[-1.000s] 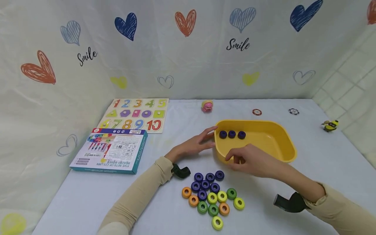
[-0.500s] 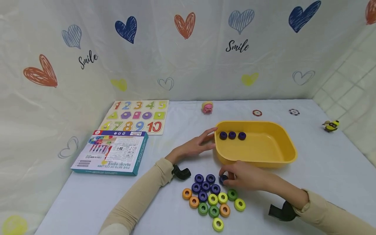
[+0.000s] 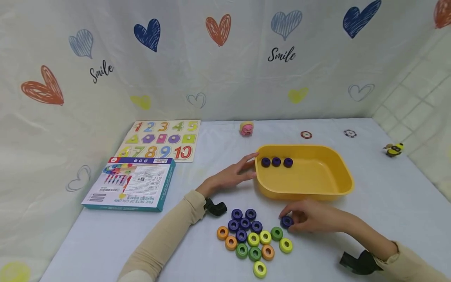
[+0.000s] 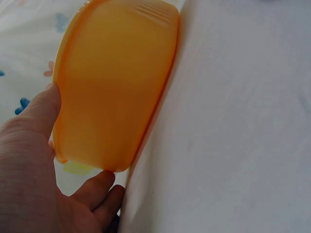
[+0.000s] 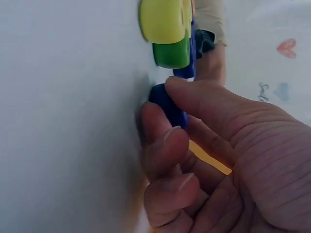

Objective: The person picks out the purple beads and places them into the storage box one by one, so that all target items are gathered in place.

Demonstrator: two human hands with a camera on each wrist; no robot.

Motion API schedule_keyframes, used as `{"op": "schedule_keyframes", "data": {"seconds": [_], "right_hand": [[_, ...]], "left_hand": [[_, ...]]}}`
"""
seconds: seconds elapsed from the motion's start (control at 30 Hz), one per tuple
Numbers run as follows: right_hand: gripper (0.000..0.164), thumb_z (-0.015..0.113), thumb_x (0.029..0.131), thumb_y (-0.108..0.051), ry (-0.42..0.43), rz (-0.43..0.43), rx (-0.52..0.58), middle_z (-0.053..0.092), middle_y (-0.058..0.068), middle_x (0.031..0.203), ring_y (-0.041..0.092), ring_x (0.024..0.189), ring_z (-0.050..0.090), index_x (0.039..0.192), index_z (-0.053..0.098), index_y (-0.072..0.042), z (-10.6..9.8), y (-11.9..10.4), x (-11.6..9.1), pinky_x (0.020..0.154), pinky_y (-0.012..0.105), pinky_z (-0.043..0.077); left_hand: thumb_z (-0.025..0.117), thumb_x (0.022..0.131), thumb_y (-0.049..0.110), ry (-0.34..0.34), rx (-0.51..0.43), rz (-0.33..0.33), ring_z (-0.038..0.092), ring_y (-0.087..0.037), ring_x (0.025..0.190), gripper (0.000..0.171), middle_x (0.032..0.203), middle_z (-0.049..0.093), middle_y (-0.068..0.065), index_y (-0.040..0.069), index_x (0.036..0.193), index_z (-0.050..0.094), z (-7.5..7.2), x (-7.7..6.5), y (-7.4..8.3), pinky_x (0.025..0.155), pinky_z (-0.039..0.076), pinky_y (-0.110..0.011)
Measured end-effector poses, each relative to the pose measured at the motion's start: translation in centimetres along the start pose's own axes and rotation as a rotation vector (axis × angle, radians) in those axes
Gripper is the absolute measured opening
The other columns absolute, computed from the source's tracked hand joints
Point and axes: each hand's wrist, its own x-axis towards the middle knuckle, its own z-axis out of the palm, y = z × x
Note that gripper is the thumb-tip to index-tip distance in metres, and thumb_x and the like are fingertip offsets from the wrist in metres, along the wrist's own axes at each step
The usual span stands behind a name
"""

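Note:
My right hand point(image 3: 311, 216) pinches a dark blue ring bead point(image 3: 287, 222) between thumb and fingers, low by the table and to the right of the bead group. In the right wrist view the same blue bead point(image 5: 167, 104) sits between the thumb and fingertips. My left hand point(image 3: 230, 175) rests with its fingertips against the left end of the yellow tray point(image 3: 313, 184); in the left wrist view they touch the outside of the tray point(image 4: 112, 87). Inside the tray, three dark blue beads point(image 3: 276, 161) line up along the back left.
Blue point(image 3: 244, 223), yellow point(image 3: 260, 269), green point(image 3: 255, 253) and orange beads point(image 3: 268, 252) lie grouped in front of the tray. A number puzzle board point(image 3: 174, 139) and a bead-set box point(image 3: 130, 184) are at left. Small toys and two chips point(image 3: 306, 134) lie behind and to the right.
My right hand has come back from the tray's front edge to the beads, taken hold of a blue bead at the group's upper right, and moved it rightward. The left hand stays at the tray.

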Motion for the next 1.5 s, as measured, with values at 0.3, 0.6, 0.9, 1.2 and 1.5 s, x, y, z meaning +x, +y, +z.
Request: {"op": "schedule_keyframes", "data": {"seconds": [0.3,0.6,0.9,1.2,1.5], "right_hand": [[0.033,0.066,0.082,-0.031,0.020,0.000,0.107,0.057,-0.004,0.070,0.008,0.055,0.051,0.110,0.060,-0.015,-1.6,-0.5,-2.0,0.049,0.023,0.045],[0.040,0.064,0.084,-0.029,0.101,0.034,0.073,0.056,0.001,0.069,0.015,0.053,0.051,0.117,0.055,-0.008,-6.7,-1.0,-1.3,0.047,0.024,0.045],[0.048,0.063,0.084,-0.037,0.192,0.185,0.038,0.060,0.008,0.074,0.027,0.060,0.052,0.119,0.051,-0.007,-11.5,1.6,1.6,0.049,0.027,0.044],[0.045,0.063,0.084,-0.034,0.186,0.305,0.020,0.063,0.010,0.077,0.027,0.066,0.058,0.111,0.052,0.000,-13.0,5.0,3.5,0.057,0.031,0.050],[0.041,0.064,0.083,-0.030,0.069,0.398,-0.069,0.060,0.005,0.067,0.019,0.060,0.060,0.101,0.052,0.006,-13.0,5.4,5.3,0.057,0.032,0.051]], "left_hand": [[0.048,0.089,0.050,0.000,0.000,0.013,0.023,-0.005,0.130,0.064,0.145,0.026,0.008,0.049,0.139,0.007,0.0,0.1,-0.1,0.106,0.018,-0.041],[0.048,0.089,0.049,-0.003,-0.010,0.017,0.025,-0.006,0.130,0.065,0.144,0.027,0.007,0.049,0.139,0.007,0.0,0.0,-0.2,0.106,0.019,-0.040],[0.047,0.088,0.051,-0.008,-0.028,0.029,0.025,-0.007,0.130,0.066,0.145,0.025,0.007,0.047,0.140,0.007,0.1,0.0,-0.1,0.106,0.020,-0.041],[0.048,0.089,0.049,-0.013,-0.024,0.018,0.023,-0.005,0.130,0.064,0.145,0.025,0.007,0.048,0.139,0.007,0.1,0.0,0.1,0.106,0.018,-0.040],[0.048,0.089,0.049,-0.004,-0.029,-0.001,0.024,-0.005,0.130,0.064,0.145,0.025,0.007,0.049,0.139,0.008,0.0,-0.1,0.1,0.106,0.019,-0.040]]}}
